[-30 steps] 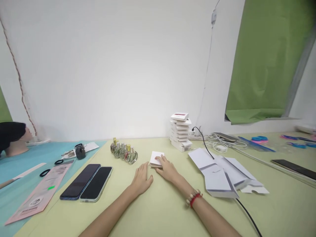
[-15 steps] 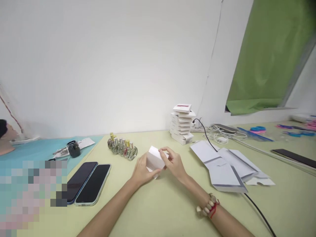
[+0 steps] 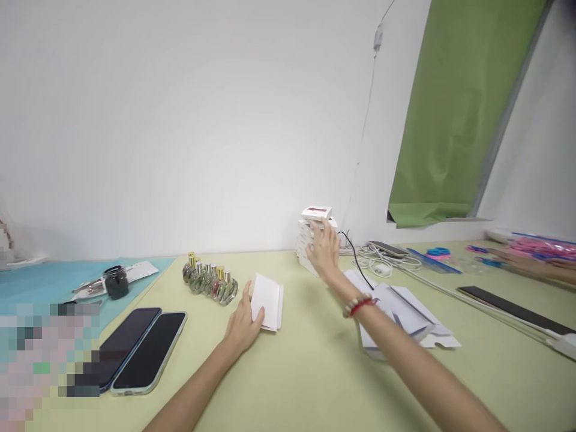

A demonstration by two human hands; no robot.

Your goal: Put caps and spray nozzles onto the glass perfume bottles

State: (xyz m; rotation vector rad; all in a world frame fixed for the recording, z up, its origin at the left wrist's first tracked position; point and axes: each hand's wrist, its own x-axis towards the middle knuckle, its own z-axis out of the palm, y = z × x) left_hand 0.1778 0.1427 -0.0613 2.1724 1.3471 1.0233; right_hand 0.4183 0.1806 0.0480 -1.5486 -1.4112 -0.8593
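Observation:
A white cardboard box stands in front of me, with my left hand gripping its left side, thumb on the near face. My right hand is stretched forward at a stack of white boxes near the wall. Its fingers are spread and cover part of the stack; whether they touch it, I cannot tell. The topmost box carries a dark red label. Beneath my right forearm lie unfolded white cartons, partly hidden by the arm.
Small glass bottles with gold and silver caps cluster left of my left hand. Two phones lie nearer me, and a dark jar stands on the blue mat. White cables and a black power bank-like strip occupy the right.
My right hand has left the white box and moved forward to the stack, opening its fingers. My left hand still holds the box, now turned more upright. The view has shifted right.

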